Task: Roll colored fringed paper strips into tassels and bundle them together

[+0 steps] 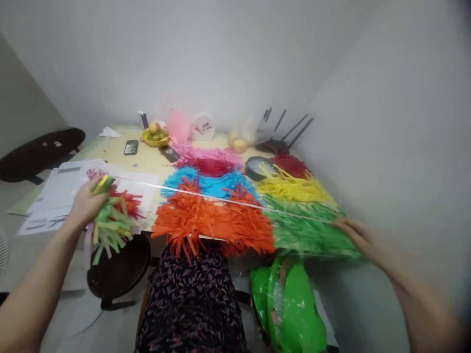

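Note:
On the left, my left hand (88,198) is closed round a bundle of fringed paper tassels (114,223) in green, yellow, red and pink. A thin white string (221,199) stretches taut from that bundle across to my right hand (353,233), whose fingers pinch its other end at the right. Beneath the string lie piles of fringed paper: orange (213,220), blue (213,182), green (312,228) and yellow (294,186). Pink fringe (206,154) and dark red fringe (292,164) lie farther back.
The table (121,164) holds white papers (55,191), a phone (131,147), a yellow fruit bowl (156,142) and a dark round container (259,168). A black router (272,146) stands near the wall. Dark stools (119,269) and a green bag (294,309) are below.

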### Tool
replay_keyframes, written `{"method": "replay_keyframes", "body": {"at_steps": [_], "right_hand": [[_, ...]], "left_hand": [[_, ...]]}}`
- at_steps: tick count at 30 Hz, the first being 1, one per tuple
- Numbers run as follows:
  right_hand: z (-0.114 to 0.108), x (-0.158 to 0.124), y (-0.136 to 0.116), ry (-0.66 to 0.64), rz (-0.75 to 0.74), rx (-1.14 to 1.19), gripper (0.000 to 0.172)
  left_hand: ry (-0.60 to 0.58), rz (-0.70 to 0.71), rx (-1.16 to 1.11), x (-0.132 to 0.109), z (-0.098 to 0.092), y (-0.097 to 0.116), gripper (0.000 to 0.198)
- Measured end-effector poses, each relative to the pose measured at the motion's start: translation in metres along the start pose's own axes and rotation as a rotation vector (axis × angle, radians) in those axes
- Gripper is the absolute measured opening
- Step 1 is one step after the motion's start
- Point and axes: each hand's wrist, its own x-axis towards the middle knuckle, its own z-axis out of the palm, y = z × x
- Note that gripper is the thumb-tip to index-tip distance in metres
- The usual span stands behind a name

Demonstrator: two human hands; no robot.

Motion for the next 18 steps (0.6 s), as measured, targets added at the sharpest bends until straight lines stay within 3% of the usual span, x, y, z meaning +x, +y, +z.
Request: {"method": "replay_keyframes", "body": {"at_steps": [2,4,9,11,13,15,18], "right_hand": [[-0.001,0.010,-0.005,0.000,0.057,0.033,0.037],[-0.005,0.031,-0.030,-0.052,-0.027,0.055,0.035],[-0.022,0.093,-0.158,-0.143,-0.334,0.068,0.030],[-0.029,0.106,-0.204,-0.177,-0.423,0.099,0.028],[-0.036,0.113,-0.233,-0.172,-0.459,0.115,0.025],[-0.040,0.117,-0.244,-0.151,-0.447,0.120,0.023],[-0.044,0.120,-0.242,-0.149,-0.423,0.217,0.017]], "left_hand": [[-0.011,0.068,0.029,0.011,-0.002,0.004,0.019],[-0.145,0.221,0.006,0.013,0.007,0.027,0.020],[-0.620,0.600,-0.310,-0.014,0.069,0.138,0.024],[-0.676,0.589,-0.447,-0.023,0.094,0.173,0.024],[-0.684,0.514,-0.550,-0.028,0.112,0.192,0.023],[-0.665,0.417,-0.622,-0.029,0.122,0.199,0.021],[-0.653,0.329,-0.595,-0.025,0.123,0.195,0.020]]}}
